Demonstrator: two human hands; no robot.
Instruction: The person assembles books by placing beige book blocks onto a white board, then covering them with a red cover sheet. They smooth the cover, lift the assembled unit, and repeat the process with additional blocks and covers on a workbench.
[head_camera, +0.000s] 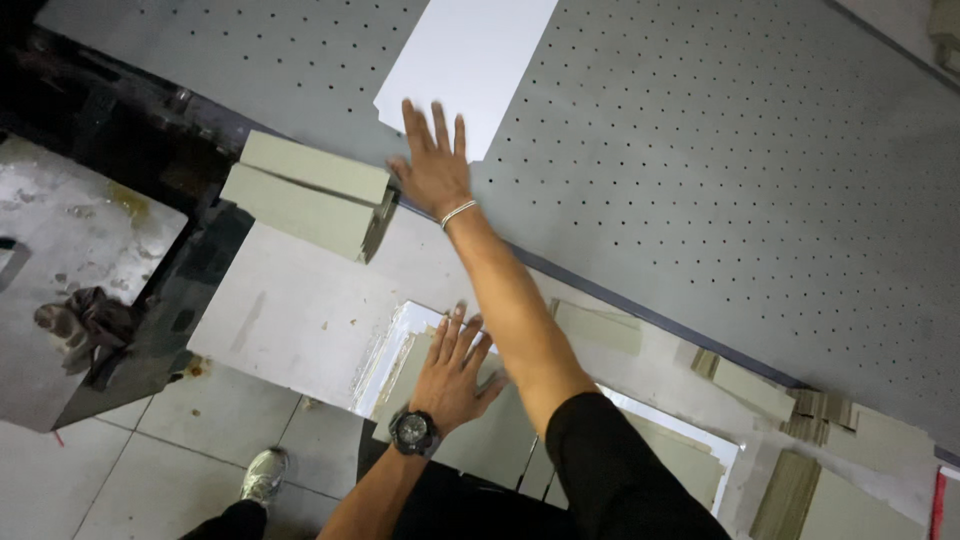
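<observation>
Right hand (433, 163): fingers spread, flat on white sheet (470, 60) at near edge, on perforated tabletop (720, 150). Left hand (452, 368): open, pressed on grey card stack (480, 420). Sheet probably light, thin, flexible, prone to sliding; best held by edge. Grey board bundles (305, 195) beside.

right hand (434, 160) stretched forward, left hand (452, 365) flat, fingers spread

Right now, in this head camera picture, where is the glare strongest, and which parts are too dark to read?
Head view: the white sheet under the right hand is brightest and nearly washed out; a shiny glint runs along the stack edge beside the left hand; the black frame at upper left is too dark for detail; the perforated table is evenly lit and sharp.
</observation>
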